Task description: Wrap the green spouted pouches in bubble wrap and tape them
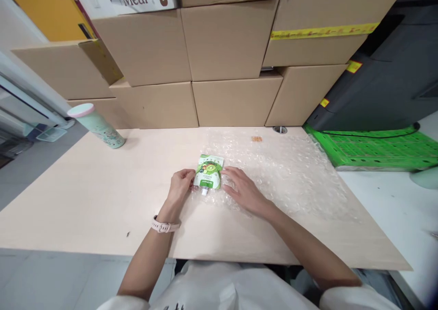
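A green and white spouted pouch (209, 172) with kiwi fruit printed on it lies flat, its white cap toward me. Beneath it and off to the right spreads a sheet of clear bubble wrap (290, 178). My left hand (181, 184) is at the pouch's left side, thumb and fingers pinched together at the left edge of the wrap; the fingertips are partly hidden. On the other side, my right hand (244, 189) rests with fingers stretched out and apart, the tips close to the pouch's right edge, over the wrap. A pink watch strap (165, 226) circles my left wrist.
Stacked cardboard boxes (236, 102) line the table's (85, 200) back edge. A mint tumbler (102, 126) with a pink lid stands at the back left. Behind the wrap are an orange-brown patch (256, 138) and a round cable hole (280, 129). A green crate (372, 148) is at the right.
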A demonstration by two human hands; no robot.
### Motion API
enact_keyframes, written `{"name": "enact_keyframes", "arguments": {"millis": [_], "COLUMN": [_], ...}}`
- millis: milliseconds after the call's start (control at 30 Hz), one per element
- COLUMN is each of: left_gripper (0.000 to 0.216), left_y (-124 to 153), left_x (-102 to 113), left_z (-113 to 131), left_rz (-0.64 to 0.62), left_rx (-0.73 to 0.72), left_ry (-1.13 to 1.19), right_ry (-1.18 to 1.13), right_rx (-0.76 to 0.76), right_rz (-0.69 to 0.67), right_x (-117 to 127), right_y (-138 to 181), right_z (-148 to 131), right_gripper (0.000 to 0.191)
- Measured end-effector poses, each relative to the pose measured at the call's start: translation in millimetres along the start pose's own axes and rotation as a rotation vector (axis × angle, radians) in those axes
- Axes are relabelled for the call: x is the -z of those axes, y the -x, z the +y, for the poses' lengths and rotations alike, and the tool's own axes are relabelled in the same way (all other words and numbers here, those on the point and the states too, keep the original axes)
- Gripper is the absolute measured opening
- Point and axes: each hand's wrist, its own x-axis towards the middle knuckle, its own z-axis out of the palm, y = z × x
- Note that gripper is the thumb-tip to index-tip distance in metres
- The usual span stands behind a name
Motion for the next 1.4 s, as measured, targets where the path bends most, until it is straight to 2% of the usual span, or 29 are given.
{"name": "enact_keyframes", "arguments": {"millis": [100, 200, 367, 700, 867, 1000, 1100, 1167, 1267, 1400], "left_gripper": [0.033, 0.031, 0.028, 0.035, 0.030, 0.025, 0.017, 0.012, 0.015, 0.023], "left_y": [-0.5, -1.6, -5.1, -5.8, 4.0, 16.9, 27.8, 34.1, 39.4, 39.9], "left_x": [-0.1, -1.7, -2.3, -3.3, 1.8, 0.5, -21.0, -45.6, -88.0, -130.7], "left_z": [-0.2, -2.1, -4.4, -5.8, 10.8, 31.0, 48.8, 58.9, 63.9, 52.4], "left_rz": [-0.011, -0.011, -0.010, -0.081, -0.056, -0.017, -0.030, -0.049, -0.082, -0.104], "left_rx": [0.014, 0.015, 0.019, 0.016, -0.035, -0.100, -0.161, -0.252, -0.347, -0.351], "left_ry": [0.033, 0.052, 0.052, 0.113, 0.128, 0.096, 0.001, -0.182, -0.422, -0.483], "right_ry": [0.026, 0.079, 0.064, -0.003, -0.227, -0.538, -0.761, -0.824, -0.773, -0.640], "right_rx": [0.061, 0.077, 0.138, 0.126, 0.074, -0.050, -0.224, -0.309, -0.351, -0.394], "right_rz": [-0.033, -0.025, -0.004, 0.022, 0.034, 0.078, 0.070, 0.065, 0.087, 0.173], "right_x": [-22.5, -35.2, -39.3, -46.2, -40.9, -36.0, -30.2, -23.3, -7.8, 10.7], "right_y": [-16.5, -20.2, -10.4, -10.4, -12.4, -18.2, -24.7, -27.6, -26.8, -19.8], "right_z": [-2.1, 0.9, 3.9, 10.5, 10.6, 8.6, 8.8, 12.8, 27.6, 53.5], "right_gripper": [0.041, 0.030, 0.015, 0.011, 0.029, 0.027, 0.033, 0.039, 0.045, 0.048]}}
